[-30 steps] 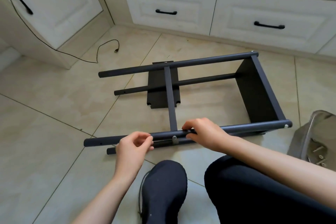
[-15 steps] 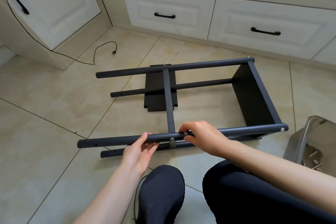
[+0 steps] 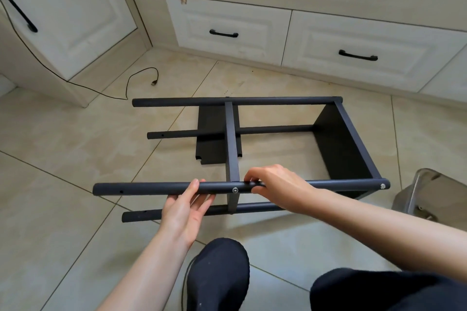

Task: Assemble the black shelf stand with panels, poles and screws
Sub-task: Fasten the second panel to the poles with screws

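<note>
Nearest: a black shoe (image 3: 218,275) and a dark trouser knee (image 3: 389,290) at the lower edge, on the beige tiled floor (image 3: 50,184). Left hand (image 3: 187,209): palm up beneath the near upper pole (image 3: 161,188), fingers nearly straight and spread, thumb laid against the pole's near side; forearm rising from the lower edge. Right hand (image 3: 275,187): back upward, fingers curled over the same pole just right of the middle panel (image 3: 232,144), fingertips pinching at the pole's top; whether a small part lies between them cannot be told. Forearm entering from the right. Silver screw head (image 3: 235,190) in the pole between the two hands; a second screw (image 3: 382,186) at the pole's right end. Black shelf stand (image 3: 252,149): lying on its side on the floor, four poles running left to right, near lower pole (image 3: 141,216) below the left hand, end panel (image 3: 346,149) closing the right side, left pole ends bare with open holes. Loose black panel (image 3: 209,144) flat on the floor under the frame. Metal stool (image 3: 429,192) at the right edge. Farther: black cable (image 3: 126,88) on the floor, white drawers (image 3: 227,30) with black handles.
</note>
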